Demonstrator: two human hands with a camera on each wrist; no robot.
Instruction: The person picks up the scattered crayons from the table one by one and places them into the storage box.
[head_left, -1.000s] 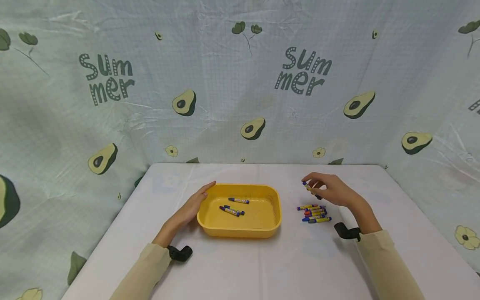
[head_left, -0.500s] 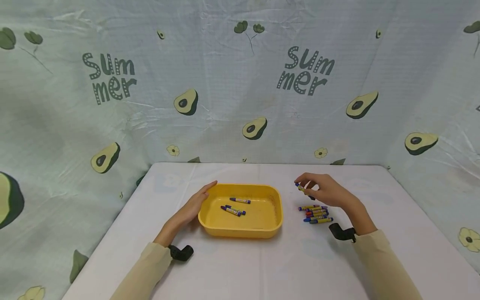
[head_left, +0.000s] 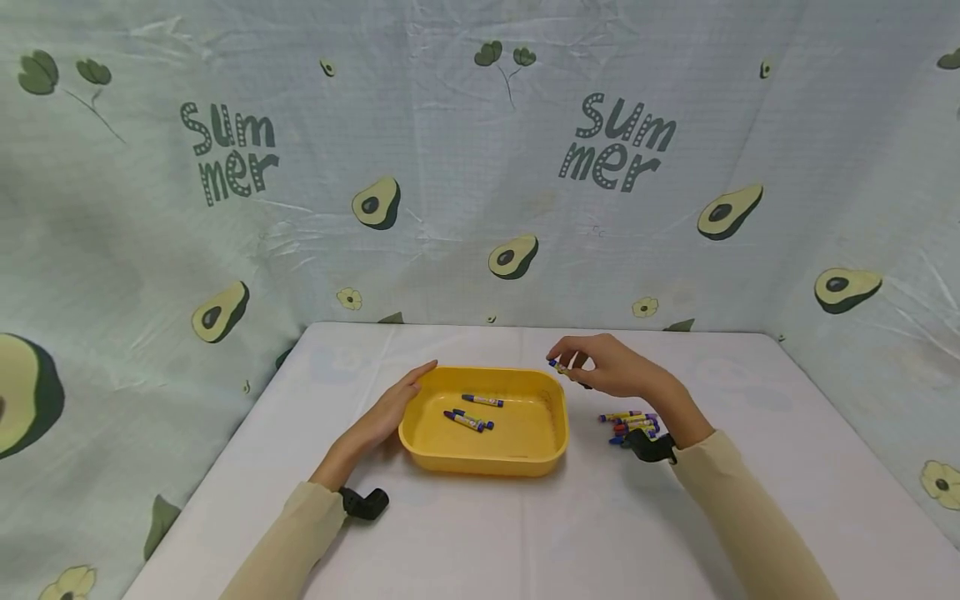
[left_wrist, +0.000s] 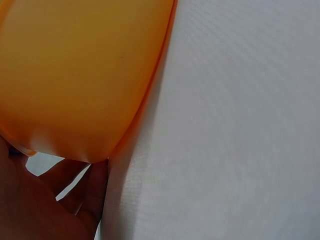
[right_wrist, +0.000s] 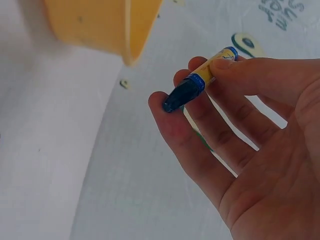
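A shallow yellow tray (head_left: 483,465) sits in the middle of the table with several crayons (head_left: 468,421) lying in it. My left hand (head_left: 382,417) rests along its left side, fingers extended against the outer wall; the left wrist view shows fingertips (left_wrist: 100,172) touching the wall near the table. My right hand (head_left: 607,367) is raised by the tray's back right corner. Between thumb and fingers it pinches a dark blue crayon (right_wrist: 202,75) with a yellow wrapper, its blunt dark tip (right_wrist: 180,95) near one fingertip.
More crayons (head_left: 628,418) lie in a small pile on the white table (head_left: 450,542), right of the tray and partly hidden by the right wrist's black camera (head_left: 651,447). A patterned cloth (head_left: 442,150) hangs behind the table and at both sides.
My right hand has moved left with the crayon, from above the pile to the tray's back right corner. The left hand stays at the tray's side.
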